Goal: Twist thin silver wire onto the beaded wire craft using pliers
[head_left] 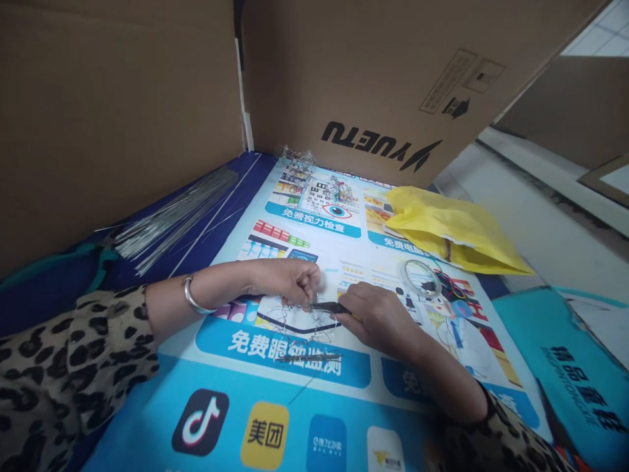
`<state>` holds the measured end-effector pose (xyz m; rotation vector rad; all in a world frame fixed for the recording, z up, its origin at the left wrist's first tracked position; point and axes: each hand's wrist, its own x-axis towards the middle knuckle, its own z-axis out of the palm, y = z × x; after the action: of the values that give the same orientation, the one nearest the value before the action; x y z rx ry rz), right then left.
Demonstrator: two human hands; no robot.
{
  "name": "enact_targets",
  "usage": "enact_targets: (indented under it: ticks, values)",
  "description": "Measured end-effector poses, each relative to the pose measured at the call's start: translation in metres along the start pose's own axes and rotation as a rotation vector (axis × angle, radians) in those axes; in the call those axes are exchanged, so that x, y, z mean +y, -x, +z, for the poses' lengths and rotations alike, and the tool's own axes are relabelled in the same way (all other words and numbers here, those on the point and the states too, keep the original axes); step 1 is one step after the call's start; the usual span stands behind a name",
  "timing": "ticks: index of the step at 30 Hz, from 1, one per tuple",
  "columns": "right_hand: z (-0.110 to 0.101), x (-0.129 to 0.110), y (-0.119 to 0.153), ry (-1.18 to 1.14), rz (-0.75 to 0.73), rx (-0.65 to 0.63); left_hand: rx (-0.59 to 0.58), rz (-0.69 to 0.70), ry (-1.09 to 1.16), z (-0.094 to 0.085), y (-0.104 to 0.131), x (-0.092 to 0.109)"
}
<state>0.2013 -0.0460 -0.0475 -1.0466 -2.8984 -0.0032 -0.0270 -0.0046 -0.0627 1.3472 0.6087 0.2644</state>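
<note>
My left hand (pixel 293 282) pinches part of a thin bent wire piece (pixel 314 333) over the printed poster sheet (pixel 236 390). My right hand (pixel 383 318) is wrapped round the handles of a pair of pliers (pixel 328 307). The dark jaws reach left to my left fingertips and meet the wire there; whether they are clamped on it is too small to tell. Loops of the wire piece hang below the pliers. Just nearer to me, several short straight wires (pixel 312 358) lie on the sheet.
A bundle of straight wires (pixel 171 219) lies at left. Bent wire shapes (pixel 297 157) are heaped at the back. A yellow bag (pixel 452 229) and a wire coil (pixel 419 278) are at right, a teal bag (pixel 565 367) beyond. Cardboard walls (pixel 344 72) stand behind and left.
</note>
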Motion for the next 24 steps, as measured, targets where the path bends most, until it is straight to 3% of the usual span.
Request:
enact_targets:
  ticks: [6,17,24]
  values:
    - [0.000,-0.004,0.001,0.033,0.003,0.004,0.046,-0.015,-0.068,0.002,0.000,0.002]
    - [0.000,-0.016,0.001,-0.003,0.194,-0.067,0.170,0.032,-0.179,0.005,0.001,0.001]
    - [0.002,-0.012,-0.001,-0.038,0.206,-0.069,0.092,0.027,-0.217,-0.001,0.008,0.009]
